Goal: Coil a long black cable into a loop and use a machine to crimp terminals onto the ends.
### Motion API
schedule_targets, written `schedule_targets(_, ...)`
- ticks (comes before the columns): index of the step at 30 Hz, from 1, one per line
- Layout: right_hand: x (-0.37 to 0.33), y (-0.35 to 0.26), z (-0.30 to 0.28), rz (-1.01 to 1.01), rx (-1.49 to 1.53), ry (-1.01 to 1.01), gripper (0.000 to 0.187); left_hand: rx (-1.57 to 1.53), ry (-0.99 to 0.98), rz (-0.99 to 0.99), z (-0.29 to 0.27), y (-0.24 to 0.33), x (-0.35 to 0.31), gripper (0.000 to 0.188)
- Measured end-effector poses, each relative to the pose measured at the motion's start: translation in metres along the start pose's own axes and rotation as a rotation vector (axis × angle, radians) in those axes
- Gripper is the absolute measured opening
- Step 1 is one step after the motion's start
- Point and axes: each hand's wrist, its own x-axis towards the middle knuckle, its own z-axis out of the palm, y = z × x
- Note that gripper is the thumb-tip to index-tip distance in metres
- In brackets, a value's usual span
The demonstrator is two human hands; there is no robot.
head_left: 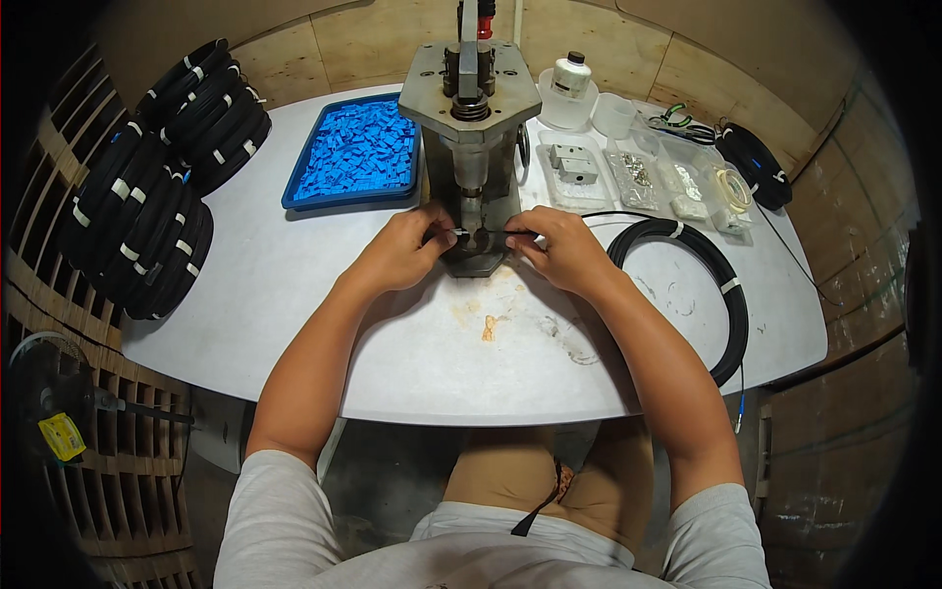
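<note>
A grey metal bench press [471, 118] stands at the middle of the table, its ram [472, 182] pointing down over the base. At the left of the ram my left hand [404, 251] is closed in a pinch on a small silvery cable fitting. From the other side my right hand [569, 247] pinches a black cable [513, 233] whose tip runs toward the ram. How the fitting and the cable tip meet under the ram is too small to tell. The cable appears to lead back to a tied black cable coil [738, 304] lying on the right.
A dark blue tray [294, 200] of small blue pieces sits left of the press. Stacked black cable coils [137, 216] fill the left side. On the right are a white bottle [571, 75], metal blocks [572, 164], a clear tray of small parts [690, 177] and another coil [754, 165].
</note>
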Motion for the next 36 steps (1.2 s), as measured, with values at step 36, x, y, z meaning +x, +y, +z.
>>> schedule_targets(36, 0.001, -0.016, 0.007, 0.003, -0.168, 0.018, 0.014, -0.025, -0.008, -0.022, -0.002, 0.002, -0.001, 0.020)
